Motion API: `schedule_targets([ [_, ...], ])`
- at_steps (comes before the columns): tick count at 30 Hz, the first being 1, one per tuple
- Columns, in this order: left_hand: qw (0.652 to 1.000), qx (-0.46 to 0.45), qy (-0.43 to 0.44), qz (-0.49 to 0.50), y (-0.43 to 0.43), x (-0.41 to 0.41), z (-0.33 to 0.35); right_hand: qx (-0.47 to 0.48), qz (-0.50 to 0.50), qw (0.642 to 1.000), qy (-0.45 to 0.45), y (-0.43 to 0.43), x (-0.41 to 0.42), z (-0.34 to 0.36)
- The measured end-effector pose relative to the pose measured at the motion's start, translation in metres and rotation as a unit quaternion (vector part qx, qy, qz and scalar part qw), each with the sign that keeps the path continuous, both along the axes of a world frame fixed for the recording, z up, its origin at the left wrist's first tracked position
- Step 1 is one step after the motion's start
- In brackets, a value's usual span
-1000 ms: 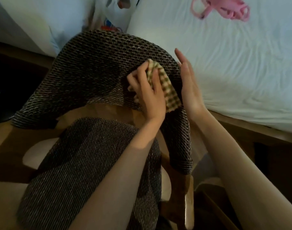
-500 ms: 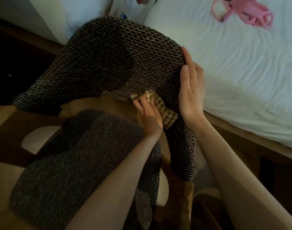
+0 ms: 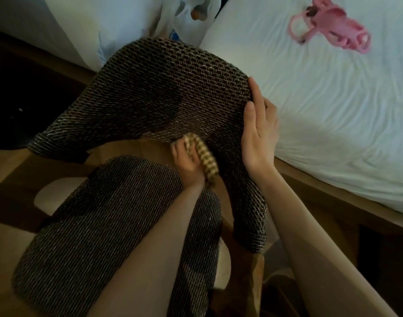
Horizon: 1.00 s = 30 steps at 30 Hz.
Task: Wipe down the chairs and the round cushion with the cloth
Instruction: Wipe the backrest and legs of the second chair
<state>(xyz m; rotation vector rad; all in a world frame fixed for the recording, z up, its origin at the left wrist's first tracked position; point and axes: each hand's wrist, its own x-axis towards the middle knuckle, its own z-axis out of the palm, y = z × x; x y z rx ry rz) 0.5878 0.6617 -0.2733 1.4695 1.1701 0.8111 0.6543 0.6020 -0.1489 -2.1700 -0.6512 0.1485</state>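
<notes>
1. Bedding on a white bed (image 3: 333, 115) flanks the chair (image 3: 118, 225) on its right, with a pink plastic item (image 3: 328, 33) lying on it. A white bag (image 3: 173, 17) sits behind the backrest (image 3: 161, 92).
2. The bag's blue print (image 3: 174, 35) is too blurred to read.
3. The checked cloth (image 3: 206, 156) is at the backrest's lower edge, with the left hand (image 3: 188, 165) curled around it.
4. The right hand (image 3: 260, 131) lies flat with straight fingers on the backrest's right edge, just beside the cloth.

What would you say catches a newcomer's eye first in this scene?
The dark woven chair back fills the middle, the left hand gripping a checked cloth at its lower edge, the right hand resting flat on its right rim. A pink object lies on the white bed, upper right.
</notes>
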Motion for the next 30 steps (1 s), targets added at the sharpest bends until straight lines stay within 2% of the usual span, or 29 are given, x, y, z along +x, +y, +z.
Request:
schedule_targets([
  [2,0.999,-0.046,0.012,-0.012,-0.007,-0.007,-0.011,0.000,-0.002,1.000,-0.002,0.000,0.000,0.000],
  [4,0.999,-0.028,-0.007,0.015,-0.007,-0.002,0.003,-0.004,-0.002,1.000,-0.003,0.000,-0.001,0.001],
  [7,0.994,0.080,-0.066,0.040,0.003,0.015,0.050,-0.008,-0.001,1.000,0.005,0.001,-0.003,0.004],
  [11,0.970,0.206,-0.096,0.085,0.039,0.024,0.096,-0.004,0.012,1.000,0.008,0.002,-0.005,0.010],
  [15,0.957,0.279,-0.050,0.064,0.064,0.016,0.093,0.011,-0.016,1.000,0.009,0.009,-0.006,0.015],
  [18,0.967,0.255,0.008,0.028,0.059,0.005,0.059,-0.017,-0.038,0.999,-0.021,0.023,-0.009,0.018],
  [21,0.987,0.147,0.057,-0.032,0.058,-0.018,0.019,-0.065,-0.036,0.994,-0.080,0.030,-0.016,0.014],
  [24,0.985,0.129,0.086,-0.080,0.064,-0.034,-0.005,-0.114,-0.027,0.984,-0.137,0.028,-0.017,0.005],
  [27,0.986,0.129,0.057,-0.084,0.064,-0.036,0.005,-0.115,-0.037,0.982,-0.148,0.031,-0.018,0.004],
  [30,0.982,0.187,-0.016,-0.022,0.070,-0.023,0.048,-0.113,-0.039,0.981,-0.155,0.040,-0.018,0.007],
])
